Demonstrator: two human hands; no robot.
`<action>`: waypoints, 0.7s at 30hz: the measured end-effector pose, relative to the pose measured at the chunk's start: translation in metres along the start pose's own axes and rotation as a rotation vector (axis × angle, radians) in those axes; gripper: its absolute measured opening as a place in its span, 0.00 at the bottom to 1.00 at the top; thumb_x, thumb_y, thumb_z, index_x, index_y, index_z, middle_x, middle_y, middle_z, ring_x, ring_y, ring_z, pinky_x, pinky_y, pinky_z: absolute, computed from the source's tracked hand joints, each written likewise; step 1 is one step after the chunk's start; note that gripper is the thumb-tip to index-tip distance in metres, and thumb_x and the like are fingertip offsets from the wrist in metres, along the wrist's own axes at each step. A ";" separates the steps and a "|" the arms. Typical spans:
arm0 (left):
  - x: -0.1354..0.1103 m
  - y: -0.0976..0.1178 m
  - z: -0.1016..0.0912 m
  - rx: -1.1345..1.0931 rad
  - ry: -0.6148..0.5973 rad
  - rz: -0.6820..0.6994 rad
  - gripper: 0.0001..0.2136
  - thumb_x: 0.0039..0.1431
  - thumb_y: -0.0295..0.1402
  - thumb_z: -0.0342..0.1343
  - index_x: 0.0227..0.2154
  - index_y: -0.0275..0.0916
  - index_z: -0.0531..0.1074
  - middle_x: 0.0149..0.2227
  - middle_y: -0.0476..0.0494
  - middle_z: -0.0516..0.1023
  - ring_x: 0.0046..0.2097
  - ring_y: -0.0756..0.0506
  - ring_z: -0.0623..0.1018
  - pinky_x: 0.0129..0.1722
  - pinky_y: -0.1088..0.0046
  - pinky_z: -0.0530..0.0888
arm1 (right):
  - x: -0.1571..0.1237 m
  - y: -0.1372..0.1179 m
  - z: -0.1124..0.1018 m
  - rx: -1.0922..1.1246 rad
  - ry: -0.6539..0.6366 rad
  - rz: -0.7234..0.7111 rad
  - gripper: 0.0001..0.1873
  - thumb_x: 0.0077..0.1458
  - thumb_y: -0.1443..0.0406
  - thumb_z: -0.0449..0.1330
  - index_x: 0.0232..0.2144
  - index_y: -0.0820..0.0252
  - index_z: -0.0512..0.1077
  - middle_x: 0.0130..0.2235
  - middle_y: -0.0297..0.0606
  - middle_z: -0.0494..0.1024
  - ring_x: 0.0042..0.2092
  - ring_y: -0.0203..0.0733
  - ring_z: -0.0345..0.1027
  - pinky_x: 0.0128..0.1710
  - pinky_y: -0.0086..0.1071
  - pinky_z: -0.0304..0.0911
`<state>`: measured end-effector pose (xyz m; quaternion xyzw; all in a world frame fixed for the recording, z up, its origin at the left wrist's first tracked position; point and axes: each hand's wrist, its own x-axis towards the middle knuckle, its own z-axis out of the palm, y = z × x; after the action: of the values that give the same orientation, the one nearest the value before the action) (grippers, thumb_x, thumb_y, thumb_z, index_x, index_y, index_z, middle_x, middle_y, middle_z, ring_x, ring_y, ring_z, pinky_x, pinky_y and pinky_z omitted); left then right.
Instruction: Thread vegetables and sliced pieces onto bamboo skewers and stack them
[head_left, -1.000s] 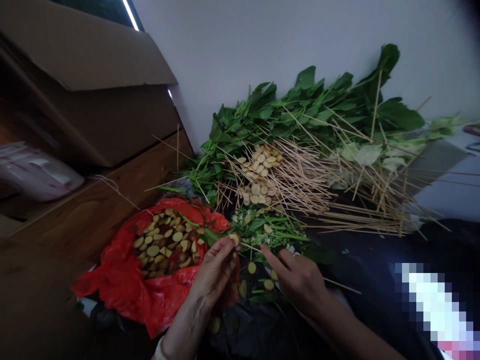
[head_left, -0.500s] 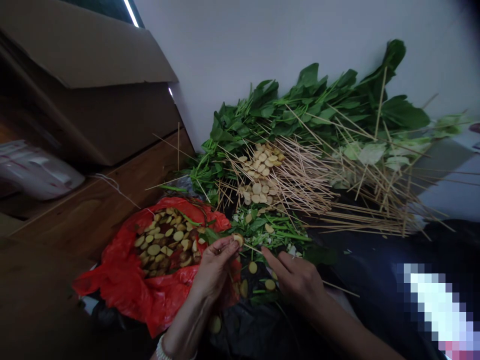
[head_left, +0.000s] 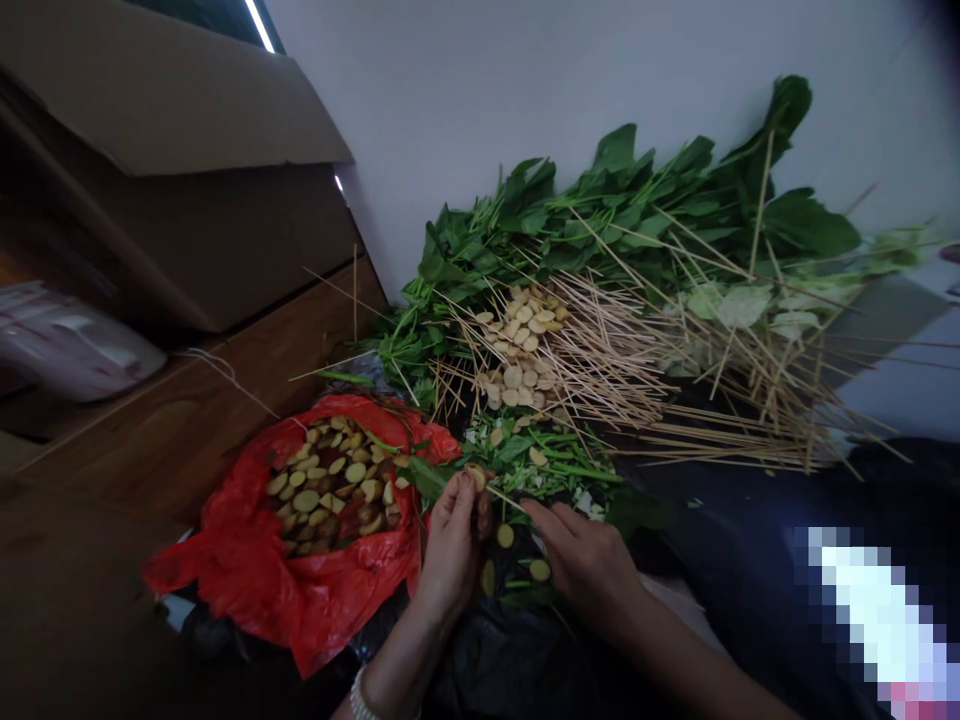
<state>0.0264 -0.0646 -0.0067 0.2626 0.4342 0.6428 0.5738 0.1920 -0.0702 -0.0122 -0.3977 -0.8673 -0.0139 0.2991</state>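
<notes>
My left hand [head_left: 452,540] pinches a pale round slice [head_left: 475,476] at its fingertips, just right of the red plastic bag [head_left: 255,560] that is full of yellow-brown slices [head_left: 330,488]. My right hand [head_left: 589,560] grips a thin wooden skewer [head_left: 504,497] whose tip reaches the slice. A few loose slices [head_left: 505,535] lie on chopped greens between my hands.
A heap of wooden skewers [head_left: 637,370] threaded with pale slices [head_left: 517,345] lies behind on leafy greens [head_left: 622,210] against the white wall. An open cardboard box [head_left: 180,150] stands at the left on a wooden surface [head_left: 225,400]. Black plastic sheet [head_left: 525,660] covers the near area.
My left hand has turned more upright and shifted slightly right with the slice. My right hand stays on the skewer, barely moved.
</notes>
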 end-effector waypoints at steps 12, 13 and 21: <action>-0.005 -0.002 0.010 -0.113 0.127 -0.015 0.14 0.52 0.43 0.62 0.33 0.36 0.75 0.32 0.43 0.81 0.36 0.47 0.79 0.42 0.70 0.72 | -0.003 -0.006 0.008 0.280 -0.220 0.100 0.14 0.62 0.72 0.46 0.44 0.60 0.69 0.36 0.39 0.78 0.37 0.41 0.74 0.36 0.30 0.66; -0.006 -0.003 0.011 -0.120 0.130 -0.015 0.13 0.52 0.42 0.62 0.32 0.36 0.75 0.31 0.43 0.81 0.35 0.46 0.80 0.42 0.69 0.72 | -0.003 -0.007 0.008 0.298 -0.208 0.099 0.14 0.62 0.72 0.46 0.43 0.60 0.69 0.35 0.40 0.78 0.37 0.41 0.74 0.36 0.30 0.66; -0.013 -0.008 0.018 -0.103 0.141 0.021 0.10 0.55 0.42 0.60 0.32 0.40 0.74 0.31 0.45 0.82 0.35 0.46 0.80 0.41 0.70 0.72 | -0.005 -0.012 0.010 0.412 -0.125 0.142 0.15 0.60 0.74 0.46 0.42 0.59 0.71 0.35 0.41 0.78 0.39 0.40 0.74 0.41 0.30 0.67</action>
<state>0.0482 -0.0731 -0.0023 0.1911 0.4372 0.6872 0.5478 0.1816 -0.0796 -0.0206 -0.3885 -0.8385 0.2092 0.3197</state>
